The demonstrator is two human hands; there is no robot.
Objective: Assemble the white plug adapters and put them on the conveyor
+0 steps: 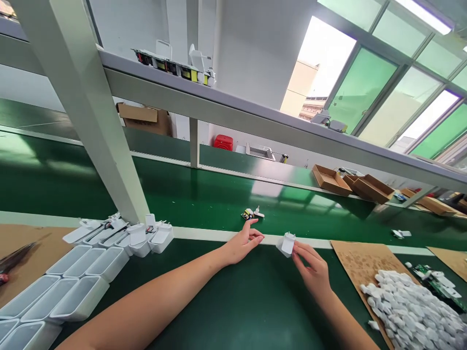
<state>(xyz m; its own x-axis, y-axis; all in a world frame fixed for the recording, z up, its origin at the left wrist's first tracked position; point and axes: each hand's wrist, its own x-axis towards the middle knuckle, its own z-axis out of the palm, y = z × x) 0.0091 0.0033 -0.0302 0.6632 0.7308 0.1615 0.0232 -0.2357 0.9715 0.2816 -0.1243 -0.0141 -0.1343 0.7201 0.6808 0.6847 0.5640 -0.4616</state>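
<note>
My right hand (312, 270) pinches a small white plug housing (287, 243) by its edge, just above the green mat near the white strip of the belt. My left hand (243, 242) rests at the same strip with its fingers loosely curled and nothing seen in them. Just beyond its fingertips, on the green conveyor belt (204, 194), lies a small circuit board with a white plug part (251, 213).
Rows of white housings (73, 277) lie at the left, with a dark tool (12, 260) on cardboard. A heap of white parts (408, 301) on cardboard sits at the right. Brown boxes (350, 184) stand across the belt. A white post (87, 107) rises at the left.
</note>
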